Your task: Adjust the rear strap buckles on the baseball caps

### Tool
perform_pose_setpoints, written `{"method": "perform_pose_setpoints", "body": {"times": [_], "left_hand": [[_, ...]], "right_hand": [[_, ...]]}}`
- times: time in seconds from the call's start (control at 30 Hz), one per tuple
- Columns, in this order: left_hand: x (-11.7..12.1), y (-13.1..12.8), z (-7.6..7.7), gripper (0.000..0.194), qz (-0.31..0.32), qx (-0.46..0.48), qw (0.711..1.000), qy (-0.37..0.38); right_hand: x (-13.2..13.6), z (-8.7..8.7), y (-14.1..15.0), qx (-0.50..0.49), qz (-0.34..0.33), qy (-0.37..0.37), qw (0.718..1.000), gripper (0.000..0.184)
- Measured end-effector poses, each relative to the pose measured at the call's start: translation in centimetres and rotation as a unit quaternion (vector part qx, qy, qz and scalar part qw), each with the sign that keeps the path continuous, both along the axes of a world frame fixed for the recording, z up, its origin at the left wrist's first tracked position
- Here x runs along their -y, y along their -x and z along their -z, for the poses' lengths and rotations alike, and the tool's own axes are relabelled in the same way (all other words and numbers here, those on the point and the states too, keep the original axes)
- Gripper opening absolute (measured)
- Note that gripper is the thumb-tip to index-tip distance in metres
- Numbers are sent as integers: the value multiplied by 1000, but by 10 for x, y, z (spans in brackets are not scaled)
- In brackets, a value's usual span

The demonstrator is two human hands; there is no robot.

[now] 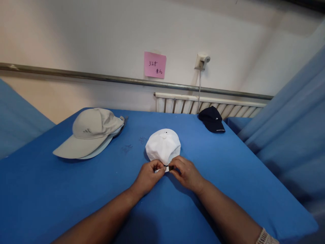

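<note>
A white baseball cap (163, 145) rests on the blue-covered table with its back strap toward me. My left hand (149, 174) pinches the left part of the strap between thumb and finger. On the other side of the small dark buckle, my right hand (185, 171) is closed on the strap's right part. Both hands nearly meet at the cap's rear edge. The fingers hide much of the strap, and the cap's brim is out of sight.
Stacked beige and light caps (88, 130) lie at the left. A dark navy cap (212, 119) sits at the far right edge of the blue table (162, 217). Behind are a radiator (182, 104), a metal rail (114, 77) and a pink note (154, 65). Blue curtains (291, 135) hang at the right.
</note>
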State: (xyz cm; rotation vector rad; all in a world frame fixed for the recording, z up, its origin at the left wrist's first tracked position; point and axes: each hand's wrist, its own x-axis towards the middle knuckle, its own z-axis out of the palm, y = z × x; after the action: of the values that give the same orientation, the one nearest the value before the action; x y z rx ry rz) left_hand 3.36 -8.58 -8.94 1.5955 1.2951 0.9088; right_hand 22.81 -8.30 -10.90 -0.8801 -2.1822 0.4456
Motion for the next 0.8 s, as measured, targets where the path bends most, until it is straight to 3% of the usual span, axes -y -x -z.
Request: {"method": "perform_pose_setpoints", "body": {"times": [0.23, 0.8], "left_hand": [[0, -1, 2, 22, 15, 21, 1000, 11], [3, 1, -2, 19, 1, -37, 998, -44]], "right_hand": [[0, 1, 1, 6, -4, 3, 1000, 25], [-2, 2, 0, -9, 4, 4, 1000, 23]]}}
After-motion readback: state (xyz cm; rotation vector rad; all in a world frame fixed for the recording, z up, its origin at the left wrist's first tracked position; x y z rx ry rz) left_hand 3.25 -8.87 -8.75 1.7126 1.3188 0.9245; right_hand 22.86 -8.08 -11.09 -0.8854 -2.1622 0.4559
